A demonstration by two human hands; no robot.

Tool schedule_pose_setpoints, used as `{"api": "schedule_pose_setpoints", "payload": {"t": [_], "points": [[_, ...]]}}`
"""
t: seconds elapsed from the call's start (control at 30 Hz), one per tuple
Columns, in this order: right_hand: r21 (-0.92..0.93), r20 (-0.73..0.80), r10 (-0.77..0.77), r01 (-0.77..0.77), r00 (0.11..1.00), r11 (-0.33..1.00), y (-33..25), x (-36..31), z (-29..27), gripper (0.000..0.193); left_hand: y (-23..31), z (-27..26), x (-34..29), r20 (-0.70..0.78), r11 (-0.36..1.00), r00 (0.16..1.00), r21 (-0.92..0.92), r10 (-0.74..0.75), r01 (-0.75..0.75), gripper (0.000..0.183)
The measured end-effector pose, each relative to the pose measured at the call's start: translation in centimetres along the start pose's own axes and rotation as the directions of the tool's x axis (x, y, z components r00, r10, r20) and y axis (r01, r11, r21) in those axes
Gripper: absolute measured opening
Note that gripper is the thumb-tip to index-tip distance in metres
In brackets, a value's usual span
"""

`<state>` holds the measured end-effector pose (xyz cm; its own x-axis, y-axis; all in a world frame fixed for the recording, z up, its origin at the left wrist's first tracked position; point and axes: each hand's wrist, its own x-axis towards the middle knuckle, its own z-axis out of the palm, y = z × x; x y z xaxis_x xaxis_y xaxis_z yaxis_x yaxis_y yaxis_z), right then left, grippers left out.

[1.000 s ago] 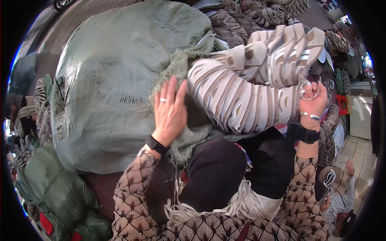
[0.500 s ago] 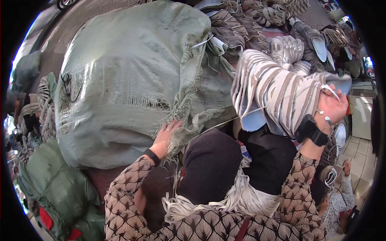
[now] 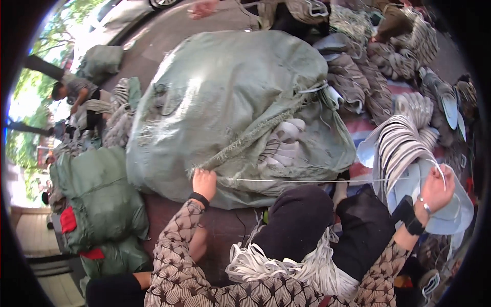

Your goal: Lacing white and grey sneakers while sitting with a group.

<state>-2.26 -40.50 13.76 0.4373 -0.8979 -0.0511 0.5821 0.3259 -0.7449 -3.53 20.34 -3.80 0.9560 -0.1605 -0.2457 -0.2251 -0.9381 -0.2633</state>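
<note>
A large grey-green woven sack [image 3: 204, 117] lies in front of me. My left hand [image 3: 204, 183] is closed on its frayed edge, pulling the mouth open. Pale, stacked pieces [image 3: 282, 146] show through the opening. At the right, my right hand [image 3: 439, 192] has its fingers closed around a white strap [image 3: 443, 173] tied to a bundle of striped fabric pieces [image 3: 396, 148], shaped like shoe uppers with pale blue undersides. The bundle hangs beside my knee. A thin white strip [image 3: 307, 180] runs taut across the sack toward the bundle. Loose white strips [image 3: 286, 263] lie in my lap.
More striped bundles [image 3: 350, 82] are piled beyond the sack at the right, on a striped sheet [image 3: 358, 130]. A dark green sack [image 3: 99, 192] stands at the left. Another person [image 3: 84, 97] bends over bundles at the far left. Someone's hand [image 3: 203, 9] shows at the top.
My left hand has closed on the sack's edge and drawn it aside, exposing the pieces inside. My right hand has lowered the bundle, which hangs more steeply. The view has shifted left.
</note>
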Motion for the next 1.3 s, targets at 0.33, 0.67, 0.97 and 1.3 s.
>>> {"api": "schedule_pose_setpoints", "payload": {"t": [0.33, 0.67, 0.97, 1.3], "points": [[-0.262, 0.237, 0.185, -0.12, 0.954, 0.958, 8.8, 9.3, -7.8, 0.013, 1.7, -5.2, -0.6, 0.065, 0.955, 0.979, -0.239, 0.194, -0.174, 0.022], [-0.44, -0.294, 0.642, -0.696, 0.708, 0.567, 13.0, 8.8, -17.7, 0.037, 0.0, -2.3, -0.5, -0.17, 0.707, 0.982, -0.685, 0.077, -0.174, 0.013], [0.051, 0.05, 0.809, -0.81, 0.586, 0.584, 10.1, 1.5, 5.3, 0.031, -25.9, 6.7, -3.3, 0.556, -0.572, 0.715, -0.777, -0.424, 0.264, 0.007], [0.42, 0.385, 0.536, -0.66, 0.751, 0.623, 1.6, -2.3, 9.3, 0.022, -18.1, 0.7, -7.6, 0.605, -0.672, 0.544, -0.734, -0.582, 0.098, 0.065]]}}
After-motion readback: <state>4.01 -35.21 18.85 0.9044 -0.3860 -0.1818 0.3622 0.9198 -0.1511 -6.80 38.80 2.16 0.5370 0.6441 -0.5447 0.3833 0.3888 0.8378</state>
